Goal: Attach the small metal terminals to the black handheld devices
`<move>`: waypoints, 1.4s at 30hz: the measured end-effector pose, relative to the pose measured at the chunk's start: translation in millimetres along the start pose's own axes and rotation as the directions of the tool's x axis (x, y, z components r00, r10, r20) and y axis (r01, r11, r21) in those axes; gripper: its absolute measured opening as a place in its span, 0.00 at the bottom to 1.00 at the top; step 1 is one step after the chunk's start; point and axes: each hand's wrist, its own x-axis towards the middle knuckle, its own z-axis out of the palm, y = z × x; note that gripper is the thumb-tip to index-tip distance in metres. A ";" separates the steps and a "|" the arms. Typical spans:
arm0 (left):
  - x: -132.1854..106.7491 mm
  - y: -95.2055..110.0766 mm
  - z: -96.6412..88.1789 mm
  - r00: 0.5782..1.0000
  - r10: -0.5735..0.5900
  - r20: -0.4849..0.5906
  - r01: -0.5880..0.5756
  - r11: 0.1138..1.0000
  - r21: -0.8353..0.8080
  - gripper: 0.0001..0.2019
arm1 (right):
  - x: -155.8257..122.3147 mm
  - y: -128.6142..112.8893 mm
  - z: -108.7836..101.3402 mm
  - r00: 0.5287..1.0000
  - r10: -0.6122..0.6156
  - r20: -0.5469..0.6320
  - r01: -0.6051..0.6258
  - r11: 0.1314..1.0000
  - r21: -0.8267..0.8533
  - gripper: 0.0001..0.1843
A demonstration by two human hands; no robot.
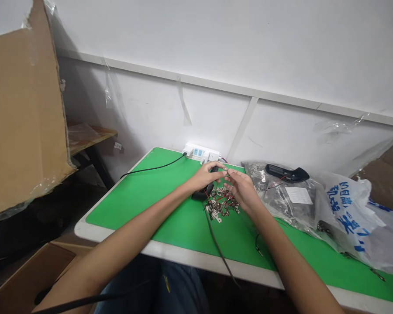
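Observation:
Above the green table mat [134, 196], my left hand [209, 175] and my right hand [244, 188] meet at their fingertips. Pinched between them is a small shiny metal piece [226, 172], too small to make out fully. Just below lies a pile of small metal tabs with holes [220, 211], some with red wires among them. A black rounded object [201, 194] sits on the mat beneath my left hand, partly hidden by it.
At the back edge stands a white power strip [199, 152] with a black cord. Clear bags of metal parts [275, 198] lie to the right, bearing a black plastic casing [286, 173]. A white printed bag [353, 218] is beside them. Cardboard [26, 117] rises at left.

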 end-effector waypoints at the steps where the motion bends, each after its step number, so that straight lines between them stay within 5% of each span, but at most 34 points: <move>1: 0.1 0.5 0.2 1.000 0.000 0.001 0.000 1.000 -0.002 0.11 | 0.5 0.5 -0.1 1.000 -0.002 0.000 0.002 1.000 0.012 0.24; 18: -4.4 9.9 4.7 0.999 0.025 -0.030 -0.024 0.999 0.021 0.04 | 3.1 4.6 -1.2 0.998 -0.043 0.041 0.041 0.998 0.044 0.20; 27: -4.2 13.7 3.9 0.977 -0.184 -0.113 0.162 0.971 -0.177 0.06 | 1.2 -0.1 -0.1 0.993 -0.112 -0.047 0.109 0.992 -0.068 0.23; 32: -3.6 9.5 4.2 0.987 -0.145 -0.069 0.132 0.978 -0.163 0.05 | 0.3 -3.0 -1.7 0.993 -0.100 -0.067 0.088 0.982 -0.165 0.24; 42: -6.0 9.0 2.0 0.998 -0.064 -0.001 0.063 0.978 -0.199 0.11 | -6.8 -4.2 5.8 0.997 0.026 0.067 -0.028 0.999 0.041 0.21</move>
